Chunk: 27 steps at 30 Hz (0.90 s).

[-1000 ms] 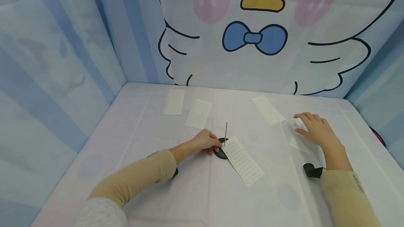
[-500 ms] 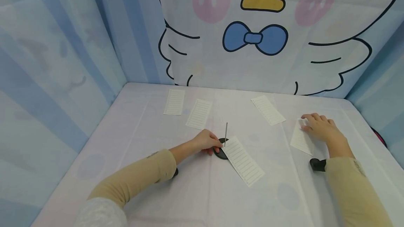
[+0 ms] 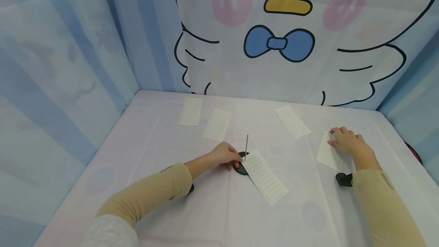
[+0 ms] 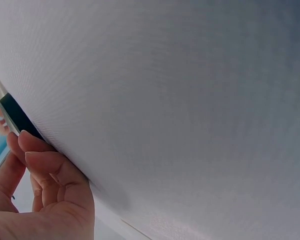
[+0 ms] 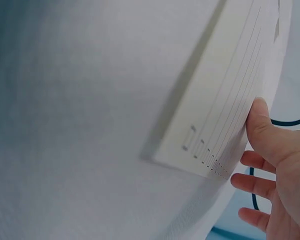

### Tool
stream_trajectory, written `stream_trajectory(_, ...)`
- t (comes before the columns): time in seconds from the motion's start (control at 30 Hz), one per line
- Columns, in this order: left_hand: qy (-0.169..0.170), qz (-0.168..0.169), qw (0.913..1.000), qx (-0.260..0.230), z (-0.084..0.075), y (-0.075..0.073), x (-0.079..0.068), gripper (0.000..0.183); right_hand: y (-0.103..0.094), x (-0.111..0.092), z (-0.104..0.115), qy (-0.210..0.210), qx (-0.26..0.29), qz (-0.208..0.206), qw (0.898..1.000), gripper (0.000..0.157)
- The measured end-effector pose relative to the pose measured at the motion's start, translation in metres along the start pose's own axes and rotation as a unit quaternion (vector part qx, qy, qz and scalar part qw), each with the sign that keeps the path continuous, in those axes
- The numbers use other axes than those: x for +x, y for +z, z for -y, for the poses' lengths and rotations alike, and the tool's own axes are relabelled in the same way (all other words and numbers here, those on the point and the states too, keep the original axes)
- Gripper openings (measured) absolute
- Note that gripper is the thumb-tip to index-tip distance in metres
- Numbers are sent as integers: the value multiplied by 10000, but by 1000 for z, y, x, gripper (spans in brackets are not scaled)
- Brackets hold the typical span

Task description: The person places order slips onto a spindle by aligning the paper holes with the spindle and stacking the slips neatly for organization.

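A bill spike (image 3: pixel 246 147), a thin metal pin upright on a round black base (image 3: pixel 241 170), stands at the middle of the table. My left hand (image 3: pixel 224 154) pinches the near corner of a ruled paper slip (image 3: pixel 265 178) beside the pin; the slip slants down to the right, over part of the base. Whether the pin pierces it cannot be told. On the right, my right hand (image 3: pixel 350 142) holds the far edge of another lined slip (image 3: pixel 328 156) between thumb and fingers. The thumb (image 5: pixel 260 117) lies at the slip's edge in the right wrist view; the index fingertip is hidden.
Two slips lie at the back left, one slip (image 3: pixel 190 112) farther back than the other slip (image 3: pixel 217 125). Another slip (image 3: pixel 292 121) lies at the back right. Fabric walls enclose the white-covered table (image 3: pixel 192 216) at the back and sides.
My right hand has come down and to the right onto the right-hand slip, and its fingers have drawn in at the edge. The left hand and its slip have stayed in place.
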<state>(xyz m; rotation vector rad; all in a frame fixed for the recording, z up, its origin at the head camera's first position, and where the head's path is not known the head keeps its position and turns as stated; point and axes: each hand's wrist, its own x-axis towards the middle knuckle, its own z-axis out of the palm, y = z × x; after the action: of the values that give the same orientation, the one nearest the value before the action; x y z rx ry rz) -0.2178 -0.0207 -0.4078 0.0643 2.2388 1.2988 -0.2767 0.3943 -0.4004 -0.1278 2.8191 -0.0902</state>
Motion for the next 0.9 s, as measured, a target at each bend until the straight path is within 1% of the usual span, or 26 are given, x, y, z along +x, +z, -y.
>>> stream_trajectory(0.23, 13, -19, 10000, -12, -1, 1, 0, 10, -1, -2, 5, 54, -46, -35, 10000, 52)
stream_trajectory(0.43, -46, -1, 10000, 21, -2, 0, 0, 10, -2, -2, 4, 140, 145, 5, 9998, 52)
stream_trajectory(0.63, -69, -17, 10000, 32, -2, 0, 0, 9, -1, -1, 3, 263, 358, -74, 9990, 50)
stream_trajectory(0.77, -59, -9, 10000, 34, -1, 0, 0, 9, -1, 1, 3, 337, 352, -119, 9987, 54)
stream_trajectory(0.9, -26, 7, 10000, 57, -1, 0, 0, 10, -1, 1, 2, 340, 190, -124, 9992, 58)
